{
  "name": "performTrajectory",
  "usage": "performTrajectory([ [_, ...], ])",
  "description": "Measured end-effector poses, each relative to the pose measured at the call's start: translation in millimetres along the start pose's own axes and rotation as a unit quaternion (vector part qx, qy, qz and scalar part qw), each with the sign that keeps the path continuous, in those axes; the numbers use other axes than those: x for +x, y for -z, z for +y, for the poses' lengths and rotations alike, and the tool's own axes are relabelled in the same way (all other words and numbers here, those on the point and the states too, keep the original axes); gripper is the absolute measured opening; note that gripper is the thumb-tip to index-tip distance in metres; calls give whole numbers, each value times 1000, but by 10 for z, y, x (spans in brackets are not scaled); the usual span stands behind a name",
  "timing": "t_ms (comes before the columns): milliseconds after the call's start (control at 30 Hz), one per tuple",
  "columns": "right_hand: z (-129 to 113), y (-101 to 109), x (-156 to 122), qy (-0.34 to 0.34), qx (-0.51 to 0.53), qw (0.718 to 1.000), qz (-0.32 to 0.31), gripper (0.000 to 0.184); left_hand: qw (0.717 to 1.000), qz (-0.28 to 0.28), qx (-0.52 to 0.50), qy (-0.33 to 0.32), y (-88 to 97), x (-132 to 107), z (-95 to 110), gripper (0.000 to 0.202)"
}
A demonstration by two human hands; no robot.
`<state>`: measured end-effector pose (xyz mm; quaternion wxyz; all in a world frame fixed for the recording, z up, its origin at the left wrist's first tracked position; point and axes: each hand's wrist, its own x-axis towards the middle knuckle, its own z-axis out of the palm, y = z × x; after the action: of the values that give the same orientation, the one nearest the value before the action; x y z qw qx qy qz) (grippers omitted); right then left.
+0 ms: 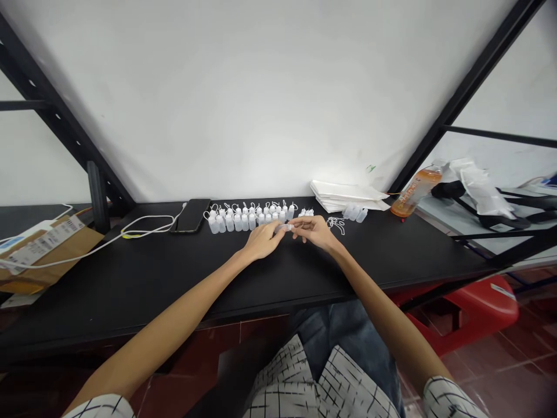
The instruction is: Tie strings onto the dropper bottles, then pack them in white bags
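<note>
My left hand point(262, 240) and my right hand point(314, 230) meet over the black table point(130, 278), fingers pinched together on one small clear plastic bottle point(284, 228) held between them. Just beyond the hands stand two rows of several small white dropper bottles point(248, 218) with tethered caps. A few loose bottles point(355, 213) lie to the right, and a small heap of white cap loops point(336, 223) sits next to my right hand.
A black phone point(191, 215) with a white cable point(143, 226) lies left of the bottles. A cardboard box point(39, 249) sits at the far left. A stack of white sheets point(343, 194) and an orange drink bottle point(415, 191) are at the right. A red stool point(478, 307) stands below.
</note>
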<state>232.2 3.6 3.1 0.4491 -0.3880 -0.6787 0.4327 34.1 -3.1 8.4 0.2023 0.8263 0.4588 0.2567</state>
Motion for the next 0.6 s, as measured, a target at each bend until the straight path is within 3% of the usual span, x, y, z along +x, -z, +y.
performTrajectory([
  [233,-7,-20,-13,-17,23,999,-24,41,999,10,-20,-46,-68,18,-99,34],
  [600,69,-27,-21,-50,48,997,-37,38,997,26,29,-61,-132,-45,-116,21],
])
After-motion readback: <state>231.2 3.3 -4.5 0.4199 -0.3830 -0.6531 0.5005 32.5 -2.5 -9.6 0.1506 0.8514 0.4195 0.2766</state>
